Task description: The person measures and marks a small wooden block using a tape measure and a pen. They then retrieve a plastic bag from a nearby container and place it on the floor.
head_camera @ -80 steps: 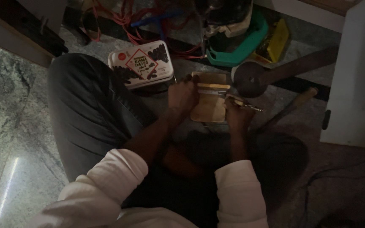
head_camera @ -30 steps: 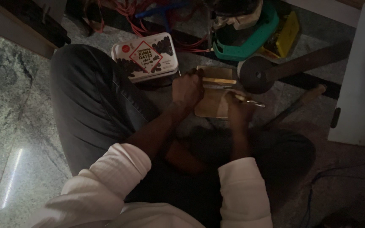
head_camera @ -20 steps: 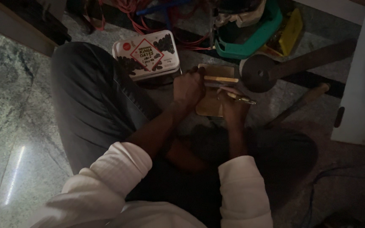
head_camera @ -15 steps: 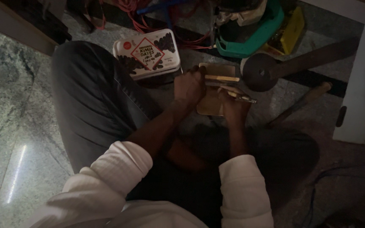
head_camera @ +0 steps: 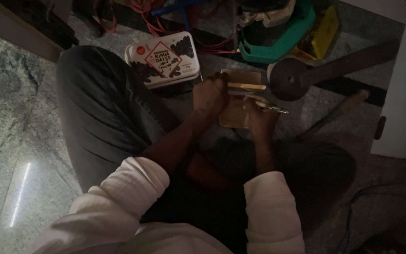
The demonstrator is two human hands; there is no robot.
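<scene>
A small wooden piece point(head_camera: 235, 113) is held low on the floor between the knees, pressed by the left hand point(head_camera: 210, 94), which is closed over its left edge. A thin metal tool point(head_camera: 271, 107) is gripped in the closed right hand point(head_camera: 259, 120) just beside it. The tool could slip off the wood and reach the left fingers, since they are kept so close. The tool's tip and the wood's surface can hardly be made out in the dim light; the tin box point(head_camera: 163, 60) lies near
</scene>
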